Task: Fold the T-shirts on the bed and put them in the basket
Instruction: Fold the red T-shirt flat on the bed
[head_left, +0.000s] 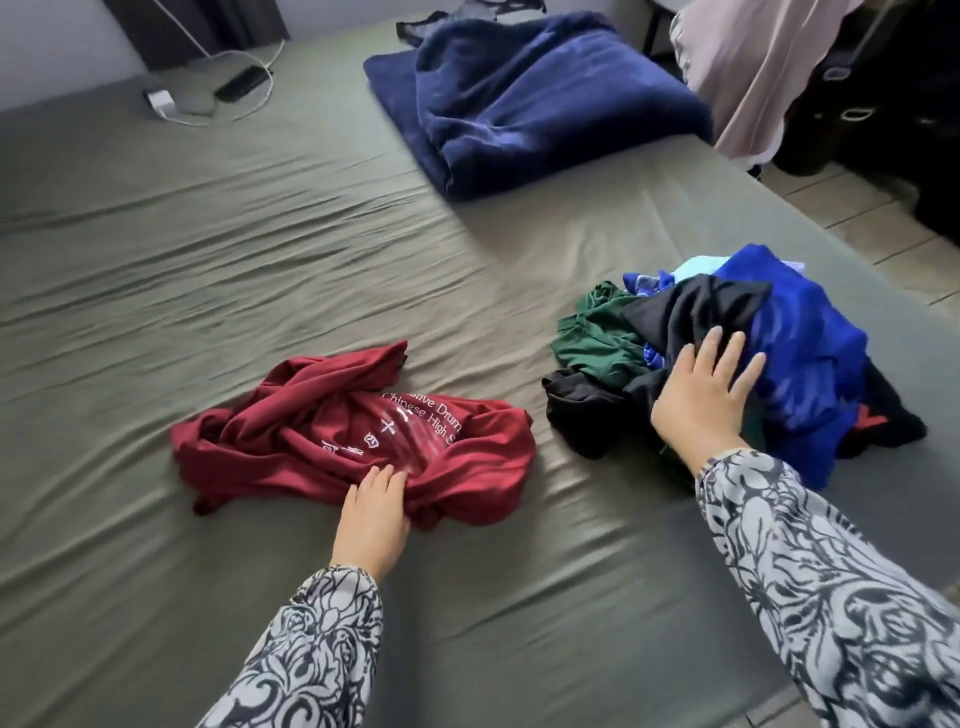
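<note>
A crumpled dark red T-shirt with white print lies on the olive-green bed in front of me. My left hand rests on its near edge, and its fingertips seem tucked into the cloth. To the right sits a pile of T-shirts in blue, black and green. My right hand lies flat on that pile with fingers spread over the black and blue cloth. No basket is in view.
A folded navy blanket lies at the far side of the bed. A charger, a cable and a dark device sit at the far left. The bed's right edge meets a tiled floor, with pale cloth hanging beyond.
</note>
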